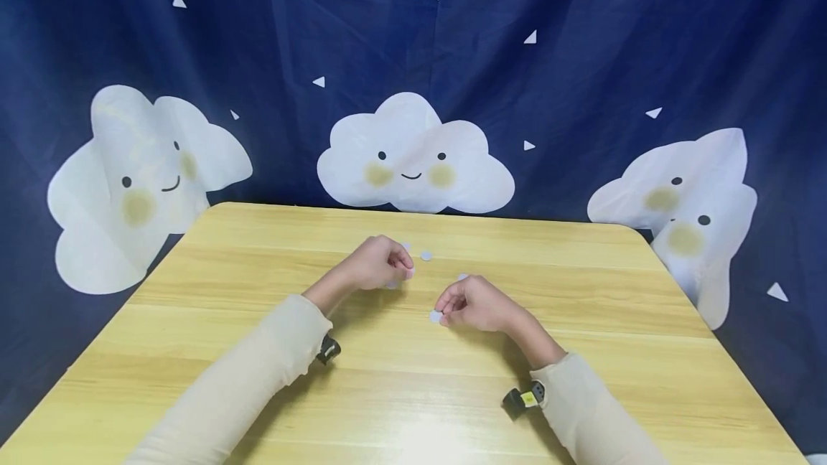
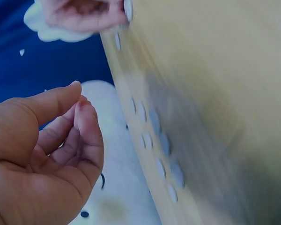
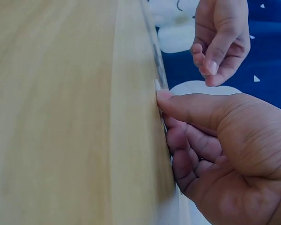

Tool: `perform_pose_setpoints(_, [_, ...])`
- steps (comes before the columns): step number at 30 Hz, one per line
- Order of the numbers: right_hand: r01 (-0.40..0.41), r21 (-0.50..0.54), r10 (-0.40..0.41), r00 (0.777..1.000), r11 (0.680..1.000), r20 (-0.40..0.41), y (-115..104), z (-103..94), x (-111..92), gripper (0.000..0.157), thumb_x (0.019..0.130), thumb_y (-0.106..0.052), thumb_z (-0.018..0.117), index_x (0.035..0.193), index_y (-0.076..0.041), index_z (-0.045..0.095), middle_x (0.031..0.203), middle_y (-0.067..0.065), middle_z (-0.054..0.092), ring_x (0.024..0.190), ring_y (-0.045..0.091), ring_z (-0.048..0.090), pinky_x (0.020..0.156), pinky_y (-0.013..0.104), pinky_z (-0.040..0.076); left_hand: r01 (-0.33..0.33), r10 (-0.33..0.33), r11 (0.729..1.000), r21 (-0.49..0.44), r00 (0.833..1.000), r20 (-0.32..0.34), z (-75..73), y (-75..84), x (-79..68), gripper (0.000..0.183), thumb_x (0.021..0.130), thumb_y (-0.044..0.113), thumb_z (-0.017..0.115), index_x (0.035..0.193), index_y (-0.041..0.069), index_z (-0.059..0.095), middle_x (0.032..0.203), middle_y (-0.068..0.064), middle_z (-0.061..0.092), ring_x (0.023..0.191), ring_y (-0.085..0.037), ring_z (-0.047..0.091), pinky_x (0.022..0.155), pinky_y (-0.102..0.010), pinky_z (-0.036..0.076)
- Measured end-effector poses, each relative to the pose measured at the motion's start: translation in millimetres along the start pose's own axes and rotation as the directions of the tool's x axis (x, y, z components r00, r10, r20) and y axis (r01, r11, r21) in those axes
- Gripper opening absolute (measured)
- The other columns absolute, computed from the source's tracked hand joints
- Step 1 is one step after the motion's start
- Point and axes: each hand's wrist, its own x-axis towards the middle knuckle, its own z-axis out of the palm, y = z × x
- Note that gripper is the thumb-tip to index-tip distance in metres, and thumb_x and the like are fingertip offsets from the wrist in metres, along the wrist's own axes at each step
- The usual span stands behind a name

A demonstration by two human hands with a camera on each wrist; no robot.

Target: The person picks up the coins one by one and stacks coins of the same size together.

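Beige sleeves [image 1: 245, 379] slant across the bench [image 1: 161, 336]. Above its middle, the right hand [image 1: 479, 303] pinches a white disc [image 1: 436, 316] between thumb and finger; the left hand [image 1: 377, 263] curls, fingertips near thumb, any hold impossible to tell. Loose discs [image 1: 426, 256] lie toward the bench's far edge.

Disc [image 1: 461, 276] partly behind right hand [image 1: 481, 303]

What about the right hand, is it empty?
No, the head view shows a small white disc at the right hand, pinched between thumb and finger.
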Motion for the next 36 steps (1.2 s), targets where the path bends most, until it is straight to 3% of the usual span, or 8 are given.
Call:
perform_pose_setpoints(6, [-0.007,-0.001,0.007,1.000,1.000,-0.007,0,0.8,-1,0.008,0.086,-0.004,0.080,0.093,-0.007,0.077,0.081,-0.004,0.073,0.077,0.011,0.067,0.077,0.027,0.056,0.048,-0.048,0.999,-0.021,0.999,-0.013,-12.1,-13.3,6.2,0.003,0.094,0.010,0.073,0.096,0.009,0.075,0.087,-0.001,0.069,0.082,-0.016,0.061,0.078,-0.031,0.052])
perform_pose_setpoints(13, [-0.006,-0.018,0.006,1.000,1.000,-0.006,-3,-1.4,-3,0.008,0.087,-0.004,0.079,0.094,-0.007,0.077,0.082,-0.004,0.072,0.078,0.011,0.066,0.077,0.027,0.056,0.057,-0.057,0.998,0.008,0.998,0.012,-12.9,-30.4,22.4,0.004,0.093,0.010,0.072,0.095,0.009,0.076,0.084,-0.001,0.070,0.082,-0.017,0.061,0.081,-0.032,0.051])
perform_pose_setpoints(22, [-0.014,-0.026,0.013,1.000,1.000,-0.009,-4,-1.2,-3,0.007,0.087,-0.004,0.079,0.093,-0.008,0.077,0.081,-0.005,0.071,0.077,0.011,0.065,0.076,0.027,0.056,0.035,-0.027,0.998,-0.046,0.987,0.157,-16.7,-54.8,26.6,0.010,0.086,0.011,0.080,0.094,0.008,0.075,0.084,-0.002,0.071,0.080,-0.016,0.062,0.077,-0.030,0.051])
perform_pose_setpoints(28, [-0.022,-0.022,0.021,1.000,1.000,-0.008,-4,-0.6,-2,0.008,0.087,-0.003,0.079,0.092,-0.008,0.076,0.080,-0.005,0.071,0.077,0.012,0.065,0.076,0.027,0.055,0.005,-0.006,1.000,0.005,0.979,0.202,-16.7,-57.1,28.6,0.022,0.079,0.016,0.090,0.093,0.010,0.075,0.087,0.000,0.071,0.084,-0.014,0.062,0.082,-0.028,0.052])
perform_pose_setpoints(36, [-0.023,-0.021,0.023,1.000,1.000,-0.007,-3,0.0,-2,0.007,0.087,-0.003,0.079,0.092,-0.007,0.077,0.080,-0.005,0.072,0.076,0.010,0.066,0.077,0.026,0.056,-0.041,0.018,0.996,0.082,0.966,0.260,-19.4,-54.7,31.7,0.023,0.078,0.016,0.091,0.094,0.009,0.076,0.088,0.001,0.070,0.084,-0.013,0.062,0.081,-0.027,0.054])
